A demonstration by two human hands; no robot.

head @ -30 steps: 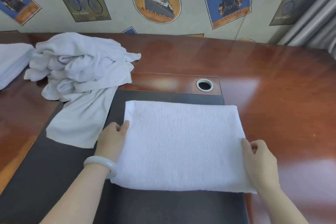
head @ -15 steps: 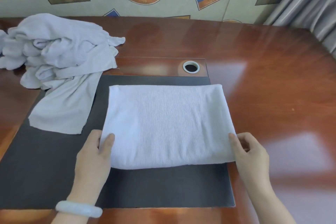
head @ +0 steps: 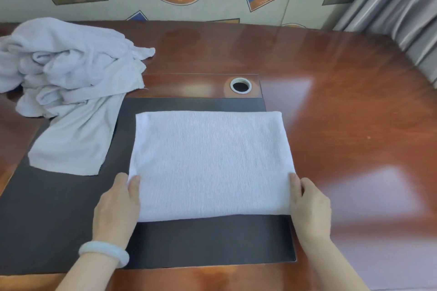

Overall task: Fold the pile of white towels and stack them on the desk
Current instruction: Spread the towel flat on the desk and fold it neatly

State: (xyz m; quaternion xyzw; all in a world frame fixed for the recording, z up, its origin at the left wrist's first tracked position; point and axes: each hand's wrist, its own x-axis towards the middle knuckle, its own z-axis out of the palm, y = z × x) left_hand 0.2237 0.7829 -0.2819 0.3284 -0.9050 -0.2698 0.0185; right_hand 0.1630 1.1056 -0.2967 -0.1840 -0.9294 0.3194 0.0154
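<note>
Your towel (head: 210, 165) lies flat at the centre of the frame on the dark mat (head: 59, 220). It is a neat white rectangle with a fine ribbed weave, its far edge a soft rounded fold and its near edge straight. Your left grip (head: 115, 205) pinches its lower left edge, thumb on top. Your right grip (head: 309, 205) pinches the lower right edge, thumb on top as well. The pile (head: 71, 66) of unfolded white towels sits crumpled at the upper left, with one end draping onto the mat, apart from the folded one. The mat rests on the glossy red-brown bench (head: 343, 113).
</note>
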